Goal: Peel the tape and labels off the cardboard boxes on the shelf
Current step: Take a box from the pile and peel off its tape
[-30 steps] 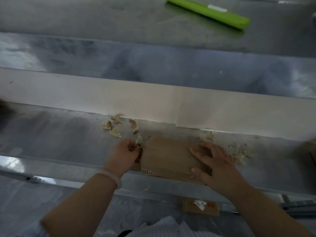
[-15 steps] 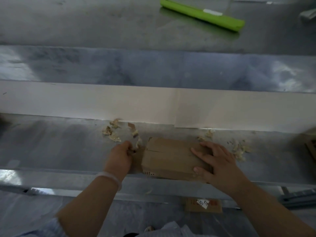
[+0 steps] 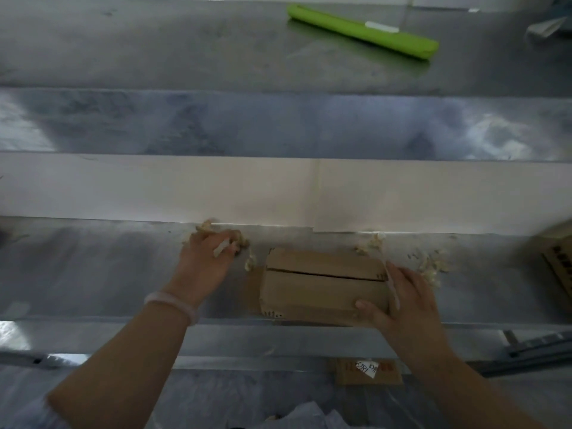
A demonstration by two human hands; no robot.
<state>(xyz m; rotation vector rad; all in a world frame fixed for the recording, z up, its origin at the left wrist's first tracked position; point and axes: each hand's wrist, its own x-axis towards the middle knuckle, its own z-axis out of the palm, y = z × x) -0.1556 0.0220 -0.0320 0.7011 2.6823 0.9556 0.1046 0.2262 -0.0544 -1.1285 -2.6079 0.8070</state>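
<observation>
A small brown cardboard box point(image 3: 322, 283) lies flat on the steel shelf point(image 3: 93, 274), its top flaps meeting at a dark seam. My right hand point(image 3: 402, 301) holds the box's right end, thumb on the front face and fingers round the end, where a pale strip of tape point(image 3: 392, 286) runs. My left hand point(image 3: 207, 258) is off the box, to its left, over a heap of peeled tape scraps point(image 3: 244, 243) by the back wall; a pale scrap point(image 3: 221, 248) is pinched at its fingertips.
More tape scraps point(image 3: 431, 264) lie right of the box. Another cardboard box point(image 3: 560, 261) shows at the right edge. A green roll point(image 3: 362, 30) lies on the upper shelf. Below the shelf sits a labelled box point(image 3: 368, 370).
My left hand left the box's left end and moved up and left to the scrap heap with a piece of tape. My right hand slid to the box's right end.
</observation>
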